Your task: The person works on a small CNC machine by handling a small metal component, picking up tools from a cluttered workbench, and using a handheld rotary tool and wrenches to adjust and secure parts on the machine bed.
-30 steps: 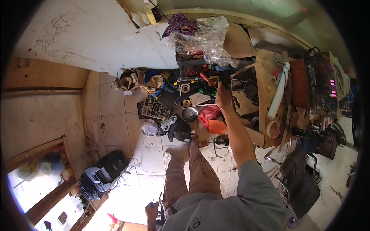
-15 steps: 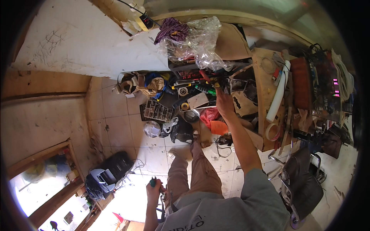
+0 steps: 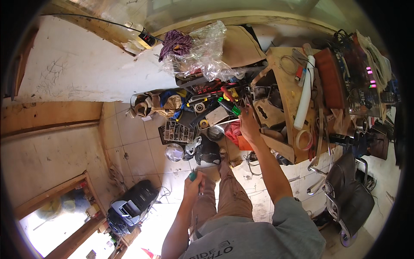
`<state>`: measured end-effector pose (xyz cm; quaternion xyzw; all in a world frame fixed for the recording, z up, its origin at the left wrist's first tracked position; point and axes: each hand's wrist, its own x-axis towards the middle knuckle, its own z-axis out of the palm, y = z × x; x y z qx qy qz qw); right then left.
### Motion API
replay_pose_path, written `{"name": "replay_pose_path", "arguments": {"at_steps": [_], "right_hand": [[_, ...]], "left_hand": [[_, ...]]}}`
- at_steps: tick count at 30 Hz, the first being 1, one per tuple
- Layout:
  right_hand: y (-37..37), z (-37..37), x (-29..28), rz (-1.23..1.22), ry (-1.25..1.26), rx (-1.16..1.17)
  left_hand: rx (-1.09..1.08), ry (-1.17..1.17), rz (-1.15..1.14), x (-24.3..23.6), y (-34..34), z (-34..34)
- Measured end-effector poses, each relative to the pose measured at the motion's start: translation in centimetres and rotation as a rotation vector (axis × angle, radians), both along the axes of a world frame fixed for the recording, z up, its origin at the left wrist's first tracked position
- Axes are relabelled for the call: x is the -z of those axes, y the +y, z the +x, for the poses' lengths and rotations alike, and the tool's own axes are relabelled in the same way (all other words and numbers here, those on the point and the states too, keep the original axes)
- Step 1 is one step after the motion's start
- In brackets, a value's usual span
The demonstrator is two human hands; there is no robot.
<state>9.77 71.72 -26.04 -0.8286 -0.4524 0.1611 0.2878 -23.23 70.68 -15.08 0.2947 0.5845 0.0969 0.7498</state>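
My left hand (image 3: 192,186) is closed on a small tool with a dark green handle (image 3: 192,176), in front of my trousers; the rest of the tool is hidden. My right hand (image 3: 248,122) reaches forward over a heap of tools, its fingers closed at the near end of a bright green-handled tool (image 3: 229,106). The kind of that tool is unclear. Just beyond it lies a red-handled tool (image 3: 227,93), with a yellow tool (image 3: 233,93) behind. A pale flat box (image 3: 216,116) sits to the left of my right hand.
A parts organiser (image 3: 179,131) and black bag (image 3: 208,151) lie on the tiled floor. A wooden cabinet (image 3: 282,149) stands right of my right forearm, with a white roll (image 3: 304,101) on top. A dark chair (image 3: 350,194) is at right, a black machine (image 3: 136,200) at left.
My left hand has risen and moved right with its tool. My right hand has drawn back slightly, and the green-handled tool shows more fully beside its fingers. The view has shifted a little.
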Motion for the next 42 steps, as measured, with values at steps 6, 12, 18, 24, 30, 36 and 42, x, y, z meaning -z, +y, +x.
{"name": "replay_pose_path", "arguments": {"at_steps": [6, 12, 18, 24, 30, 36, 42], "right_hand": [[-1.8, -5.0, -2.6, 0.180, 0.110, 0.010], [-3.0, -10.9, -4.8, 0.223, 0.292, 0.059], [-4.4, -14.9, -7.5, 0.256, 0.420, -0.027], [-4.9, -17.0, -10.8, 0.139, 0.499, -0.035], [-5.0, -18.4, -9.5, 0.334, 0.811, -0.029], [-5.9, -18.0, -8.1, 0.270, 1.690, 0.064], [-6.5, -16.2, -8.0, 0.368, 1.937, 0.150]], "left_hand": [[-0.095, -0.210, -0.049, 2.5, 4.2, 4.7], [-0.089, -0.315, 0.010, 2.7, 5.8, 8.8], [0.019, -0.330, 0.089, 3.8, 5.8, 8.0], [-0.120, -0.484, -0.086, 3.0, 5.7, 6.2], [-0.100, -0.583, -0.147, 4.0, 5.6, 3.0], [-0.193, -0.667, -0.278, 5.6, 5.3, 1.2], [-0.121, -0.490, -0.134, 4.6, 4.8, 2.6]]}}
